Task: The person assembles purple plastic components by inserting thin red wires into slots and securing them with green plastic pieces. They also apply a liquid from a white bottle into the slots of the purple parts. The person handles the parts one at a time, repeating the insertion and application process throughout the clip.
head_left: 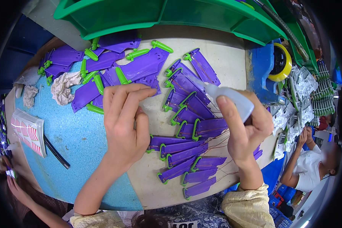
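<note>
- Two hands of mine are up over the board: my left hand [123, 121] hovers with fingers curled loosely, thumb near the forefinger, and I cannot tell whether it pinches anything.
- My right hand [247, 127] is closed round a pale squeeze bottle [231, 99], thumb on the near side, fingers wrapped behind.
- Its long axis runs from lower right to upper left, and the nozzle points up-left and down toward the purple parts.
- Its tip sits just above the column of purple parts [192, 110] that lie overlapped down the middle of the board [231, 57], each with a green clip at its left end.
- Lower down, more of these parts [186, 161] lie with their long sides roughly left to right, stacked like steps between my two wrists; thin reddish wires trail off their right ends.
- A looser heap [102, 68] of purple and green pieces lies to the upper left, partly on the blue mat [76, 140].
- A crumpled rag [64, 87] rests beside that heap.
- A green bin [159, 15] stands along the far edge.
- At right, another person [311, 163] in a white top sits working, well apart from me.
</note>
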Motion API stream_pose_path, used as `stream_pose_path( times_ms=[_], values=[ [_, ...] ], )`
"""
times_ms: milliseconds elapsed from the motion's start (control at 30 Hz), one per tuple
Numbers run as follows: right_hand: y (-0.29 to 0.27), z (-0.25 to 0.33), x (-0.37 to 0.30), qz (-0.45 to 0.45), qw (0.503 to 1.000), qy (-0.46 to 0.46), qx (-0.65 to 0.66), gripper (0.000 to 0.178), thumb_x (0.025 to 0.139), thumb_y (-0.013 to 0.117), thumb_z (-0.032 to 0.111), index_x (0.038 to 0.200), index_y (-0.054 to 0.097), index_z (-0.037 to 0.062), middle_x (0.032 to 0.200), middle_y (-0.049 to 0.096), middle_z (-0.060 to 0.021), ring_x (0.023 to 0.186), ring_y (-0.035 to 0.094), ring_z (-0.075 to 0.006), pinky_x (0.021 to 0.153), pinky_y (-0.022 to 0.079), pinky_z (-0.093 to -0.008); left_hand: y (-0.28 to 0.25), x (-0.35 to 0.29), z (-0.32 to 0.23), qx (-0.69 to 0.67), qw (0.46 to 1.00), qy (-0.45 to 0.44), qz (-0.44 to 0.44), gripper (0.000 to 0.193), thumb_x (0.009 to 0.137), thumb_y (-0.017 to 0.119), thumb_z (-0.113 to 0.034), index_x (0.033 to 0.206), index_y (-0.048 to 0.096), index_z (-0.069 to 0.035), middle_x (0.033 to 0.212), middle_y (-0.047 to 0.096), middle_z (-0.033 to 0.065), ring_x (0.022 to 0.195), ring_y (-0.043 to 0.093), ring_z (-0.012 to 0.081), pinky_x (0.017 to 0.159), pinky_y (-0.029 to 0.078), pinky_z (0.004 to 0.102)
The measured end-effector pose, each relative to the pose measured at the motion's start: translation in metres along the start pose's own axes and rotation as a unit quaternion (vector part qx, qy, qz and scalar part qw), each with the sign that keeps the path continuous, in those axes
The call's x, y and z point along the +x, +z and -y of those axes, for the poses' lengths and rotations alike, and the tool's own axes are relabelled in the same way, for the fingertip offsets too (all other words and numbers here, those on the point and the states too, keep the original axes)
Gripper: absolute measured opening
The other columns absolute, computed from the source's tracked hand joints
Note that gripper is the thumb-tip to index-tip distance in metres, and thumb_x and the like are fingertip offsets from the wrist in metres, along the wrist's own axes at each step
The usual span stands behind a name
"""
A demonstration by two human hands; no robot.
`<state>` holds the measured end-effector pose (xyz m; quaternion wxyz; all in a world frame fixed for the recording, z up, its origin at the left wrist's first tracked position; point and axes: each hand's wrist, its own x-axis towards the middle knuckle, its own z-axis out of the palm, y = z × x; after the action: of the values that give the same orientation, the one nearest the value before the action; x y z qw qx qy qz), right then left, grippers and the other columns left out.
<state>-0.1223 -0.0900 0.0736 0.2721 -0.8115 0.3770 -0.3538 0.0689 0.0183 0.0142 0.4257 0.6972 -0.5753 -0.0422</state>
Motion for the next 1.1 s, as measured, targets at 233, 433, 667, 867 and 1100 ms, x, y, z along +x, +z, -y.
stream_pose_path(
  times_ms=[233, 433, 667, 867, 1100],
  values=[
    [0.019, -0.015, 0.019, -0.013, 1.000, 0.016, 0.013, 0.017, 0.082, 0.083, 0.011, 0.085, 0.073, -0.0027, 0.070, 0.069, -0.0109, 0.057, 0.062, -0.0130, 0.051, 0.045, -0.0267, 0.003, 0.008, -0.001, 0.002, 1.000, -0.018, 0.009, 0.034, 0.074, 0.049, 0.007, 0.100, 0.070, 0.002, 0.108, 0.067, 0.0130, 0.100, 0.056, 0.0284, 0.088, 0.046, 0.0361],
    [0.013, -0.017, 0.020, -0.032, 0.997, 0.047, 0.044, 0.017, 0.083, 0.083, 0.011, 0.084, 0.073, -0.0029, 0.071, 0.070, -0.0076, 0.059, 0.061, -0.0103, 0.051, 0.044, -0.0256, 0.000, 0.016, 0.004, 0.019, 1.000, 0.004, 0.002, 0.033, 0.075, 0.050, 0.007, 0.100, 0.070, 0.002, 0.108, 0.067, 0.0133, 0.100, 0.057, 0.0287, 0.086, 0.047, 0.0353],
    [0.005, -0.036, 0.029, -0.097, 0.989, 0.093, 0.067, 0.017, 0.087, 0.080, 0.013, 0.088, 0.075, -0.0034, 0.070, 0.068, -0.0017, 0.062, 0.054, -0.0060, 0.056, 0.040, -0.0237, 0.008, 0.056, 0.004, -0.053, 0.997, 0.018, 0.047, 0.039, 0.080, 0.050, 0.013, 0.114, 0.066, 0.003, 0.112, 0.068, 0.0179, 0.104, 0.065, 0.0323, 0.094, 0.049, 0.0381],
    [0.012, -0.044, 0.035, -0.086, 0.991, 0.082, 0.059, 0.021, 0.085, 0.081, 0.014, 0.083, 0.072, -0.0050, 0.065, 0.065, -0.0079, 0.057, 0.054, -0.0091, 0.052, 0.041, -0.0285, 0.030, 0.100, 0.010, -0.091, 0.986, 0.011, 0.139, 0.047, 0.083, 0.054, 0.013, 0.127, 0.063, 0.000, 0.119, 0.069, 0.0175, 0.107, 0.067, 0.0295, 0.094, 0.052, 0.0376],
    [0.010, -0.046, 0.037, -0.084, 0.989, 0.097, 0.071, 0.019, 0.086, 0.081, 0.013, 0.087, 0.074, -0.0049, 0.069, 0.068, -0.0081, 0.059, 0.058, -0.0094, 0.054, 0.044, -0.0269, 0.050, 0.122, 0.011, -0.143, 0.962, 0.041, 0.229, 0.057, 0.081, 0.063, 0.009, 0.136, 0.058, -0.004, 0.130, 0.068, 0.0153, 0.117, 0.065, 0.0300, 0.099, 0.049, 0.0380]
  ],
)
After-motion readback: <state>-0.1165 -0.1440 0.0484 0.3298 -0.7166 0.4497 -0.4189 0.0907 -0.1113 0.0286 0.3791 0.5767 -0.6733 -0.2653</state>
